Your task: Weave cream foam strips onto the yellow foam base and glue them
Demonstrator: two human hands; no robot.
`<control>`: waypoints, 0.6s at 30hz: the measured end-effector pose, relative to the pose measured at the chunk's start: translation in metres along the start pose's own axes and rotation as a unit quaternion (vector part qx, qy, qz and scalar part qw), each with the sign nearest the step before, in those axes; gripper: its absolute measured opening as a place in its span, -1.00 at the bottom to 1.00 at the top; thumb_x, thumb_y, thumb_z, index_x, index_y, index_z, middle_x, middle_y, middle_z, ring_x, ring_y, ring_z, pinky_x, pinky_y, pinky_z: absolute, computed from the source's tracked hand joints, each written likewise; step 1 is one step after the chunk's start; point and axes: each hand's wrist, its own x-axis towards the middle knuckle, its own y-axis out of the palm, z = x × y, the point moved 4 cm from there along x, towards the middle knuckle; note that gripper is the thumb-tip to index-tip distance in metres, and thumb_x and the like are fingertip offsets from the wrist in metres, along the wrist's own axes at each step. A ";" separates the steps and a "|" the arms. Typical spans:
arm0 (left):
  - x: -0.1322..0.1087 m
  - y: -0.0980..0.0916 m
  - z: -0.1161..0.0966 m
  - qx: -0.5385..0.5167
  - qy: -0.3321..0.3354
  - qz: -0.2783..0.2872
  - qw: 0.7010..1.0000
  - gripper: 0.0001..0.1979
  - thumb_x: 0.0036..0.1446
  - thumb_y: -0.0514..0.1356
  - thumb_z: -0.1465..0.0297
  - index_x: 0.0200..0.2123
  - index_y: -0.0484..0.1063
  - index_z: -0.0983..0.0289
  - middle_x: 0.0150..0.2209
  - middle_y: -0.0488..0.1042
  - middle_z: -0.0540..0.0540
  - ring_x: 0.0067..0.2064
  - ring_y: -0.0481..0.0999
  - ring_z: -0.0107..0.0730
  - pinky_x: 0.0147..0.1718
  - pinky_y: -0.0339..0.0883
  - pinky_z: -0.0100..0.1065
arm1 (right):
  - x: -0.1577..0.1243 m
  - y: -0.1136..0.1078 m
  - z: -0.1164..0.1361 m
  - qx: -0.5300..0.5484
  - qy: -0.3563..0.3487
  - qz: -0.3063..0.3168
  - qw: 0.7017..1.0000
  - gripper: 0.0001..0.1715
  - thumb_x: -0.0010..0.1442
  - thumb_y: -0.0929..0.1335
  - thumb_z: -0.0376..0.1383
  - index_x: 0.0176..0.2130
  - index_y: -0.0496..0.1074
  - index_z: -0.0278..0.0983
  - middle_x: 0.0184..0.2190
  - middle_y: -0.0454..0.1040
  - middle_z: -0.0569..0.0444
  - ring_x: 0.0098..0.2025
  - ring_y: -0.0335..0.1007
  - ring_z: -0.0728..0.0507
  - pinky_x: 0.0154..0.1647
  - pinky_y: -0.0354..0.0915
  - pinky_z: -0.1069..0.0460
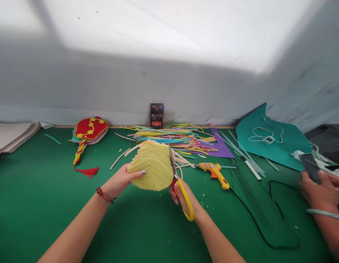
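A pale yellow fan-shaped piece (151,166), made of fuzzy strips laid in a chevron pattern, is gripped at its left edge by my left hand (122,180), thumb on top. Pinkish strip ends show along its far edge. My right hand (183,193) is closed round the yellow-handled scissors (187,202). Their blades point away from me along the right edge of the piece. Some pale pink strips (183,159) stick out behind the blades. Whether the blades are cutting a strip is hard to make out.
Behind my hands lies a heap of coloured pipe cleaners (164,135) before an upright phone (157,116). A glue gun (214,173) with a black cord lies to the right. A red fan (91,129) is at left. Far right, another person's hand (320,190) holds a phone.
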 end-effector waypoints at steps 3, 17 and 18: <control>0.002 0.002 0.003 -0.037 -0.007 0.007 0.999 -0.40 -0.17 0.36 0.01 -0.16 0.54 0.34 -0.11 0.57 0.29 -0.03 0.52 0.05 -0.04 0.37 -0.07 | 0.001 0.002 -0.001 0.009 0.012 0.046 0.999 -0.42 0.05 0.26 0.28 -0.41 0.34 -0.15 -0.64 0.31 0.16 -0.64 0.26 0.04 -0.71 0.14 0.13; -0.002 0.003 0.006 0.046 -0.029 0.019 0.998 -0.58 -0.15 0.39 0.14 -0.25 0.58 0.29 -0.19 0.60 0.16 -0.08 0.53 -0.02 -0.08 0.39 -0.17 | 0.002 0.004 -0.013 0.004 0.013 -0.019 1.000 -0.43 0.13 0.20 0.24 -0.43 0.33 -0.16 -0.67 0.31 0.17 -0.69 0.19 0.06 -0.74 0.06 0.14; -0.003 0.001 0.005 0.073 -0.028 0.020 0.997 -0.62 -0.15 0.40 0.16 -0.28 0.58 0.28 -0.22 0.61 0.13 -0.07 0.53 -0.02 -0.07 0.38 -0.18 | 0.001 0.004 -0.014 -0.002 0.009 -0.047 0.999 -0.42 0.14 0.17 0.25 -0.43 0.33 -0.15 -0.68 0.29 0.18 -0.71 0.16 0.08 -0.74 0.03 0.14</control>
